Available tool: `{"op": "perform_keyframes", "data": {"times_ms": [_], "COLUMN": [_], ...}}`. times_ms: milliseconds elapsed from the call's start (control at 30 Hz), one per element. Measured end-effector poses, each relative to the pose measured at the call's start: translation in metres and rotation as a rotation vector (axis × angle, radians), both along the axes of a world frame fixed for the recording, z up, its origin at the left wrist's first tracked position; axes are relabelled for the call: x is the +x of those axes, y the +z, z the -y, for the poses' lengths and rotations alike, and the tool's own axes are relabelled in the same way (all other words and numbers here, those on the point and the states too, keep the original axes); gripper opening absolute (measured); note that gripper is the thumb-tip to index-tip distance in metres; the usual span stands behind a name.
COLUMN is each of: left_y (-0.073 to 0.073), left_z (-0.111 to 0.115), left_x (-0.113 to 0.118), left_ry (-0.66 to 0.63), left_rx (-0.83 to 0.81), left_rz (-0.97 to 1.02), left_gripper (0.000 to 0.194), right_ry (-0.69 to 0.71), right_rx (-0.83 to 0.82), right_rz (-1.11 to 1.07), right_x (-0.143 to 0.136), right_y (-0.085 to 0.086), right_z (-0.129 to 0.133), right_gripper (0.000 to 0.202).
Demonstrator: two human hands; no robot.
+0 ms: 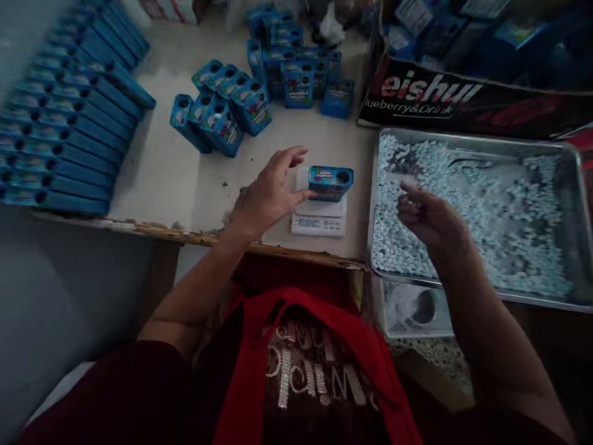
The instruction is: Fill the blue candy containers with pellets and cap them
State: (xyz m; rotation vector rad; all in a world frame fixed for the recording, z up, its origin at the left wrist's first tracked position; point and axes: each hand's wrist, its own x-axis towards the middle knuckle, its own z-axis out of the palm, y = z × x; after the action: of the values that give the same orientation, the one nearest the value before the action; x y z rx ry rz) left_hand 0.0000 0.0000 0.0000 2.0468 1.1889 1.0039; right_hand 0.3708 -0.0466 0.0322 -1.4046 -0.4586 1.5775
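Observation:
A small blue candy box [330, 183] with a dark round hole in its top stands on a white digital scale [319, 227] with a lit display. My left hand [271, 196] is beside it, thumb tip at the box's left side and the other fingers spread apart above; it does not grip the box. Over the left part of a metal tray [477, 143] my right hand [433, 222] hovers with its fingers curled together. Whatever those fingers hold, if anything, is too small to make out. Small pale blue and white candies [514, 222] cover much of the tray.
Rows of blue boxes [83, 161] are stacked at the left. More boxes [220, 123] stand behind the scale, with others [296, 86] farther back. A black carton [463, 99] sits behind the tray. Below the tray is a clear plastic container [389, 309]. The worn table edge [287, 250] runs in front.

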Motion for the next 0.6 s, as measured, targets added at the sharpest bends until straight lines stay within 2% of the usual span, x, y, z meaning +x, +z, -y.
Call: {"op": "perform_keyframes", "data": {"times_ms": [100, 200, 300, 367, 433, 500, 533, 600], "left_y": [0.002, -0.001, -0.010, -0.014, -0.012, -0.002, 0.005, 0.017], "left_z": [0.001, -0.001, -0.006, -0.011, -0.014, -0.017, -0.018, -0.020], "left_x": [0.007, 0.016, 0.028, 0.037, 0.048, 0.060, 0.067, 0.080], "left_ry": [-0.004, -0.012, -0.013, -0.038, -0.078, -0.107, -0.117, -0.140], "left_rx": [0.004, 0.003, -0.038, -0.096, -0.083, 0.066, 0.172, 0.357], "left_rz": [0.024, 0.078, 0.154, 0.205, 0.222, 0.173, 0.123, 0.001], "left_gripper": [0.083, 0.086, 0.082, 0.066, 0.048, 0.031, 0.027, 0.031], "right_ry": [0.095, 0.156, 0.190, 0.207, 0.187, 0.113, 0.070, -0.005], "right_rx": [0.099, 0.250, 0.455, 0.553, 0.568, 0.504, 0.451, 0.320], "right_rz": [0.047, 0.224, 0.647, 0.996, 1.131, 0.915, 0.714, 0.279], "right_x": [-0.009, -0.012, -0.007, -0.003, -0.004, -0.013, -0.020, -0.039], "right_y": [0.005, 0.009, 0.008, 0.003, -0.004, -0.012, -0.014, -0.013], "right_z": [-0.008, -0.016, -0.021, -0.022, -0.019, -0.014, -0.012, -0.009], "right_gripper": [0.035, 0.026, 0.015, 0.017, 0.026, 0.035, 0.035, 0.029]}}
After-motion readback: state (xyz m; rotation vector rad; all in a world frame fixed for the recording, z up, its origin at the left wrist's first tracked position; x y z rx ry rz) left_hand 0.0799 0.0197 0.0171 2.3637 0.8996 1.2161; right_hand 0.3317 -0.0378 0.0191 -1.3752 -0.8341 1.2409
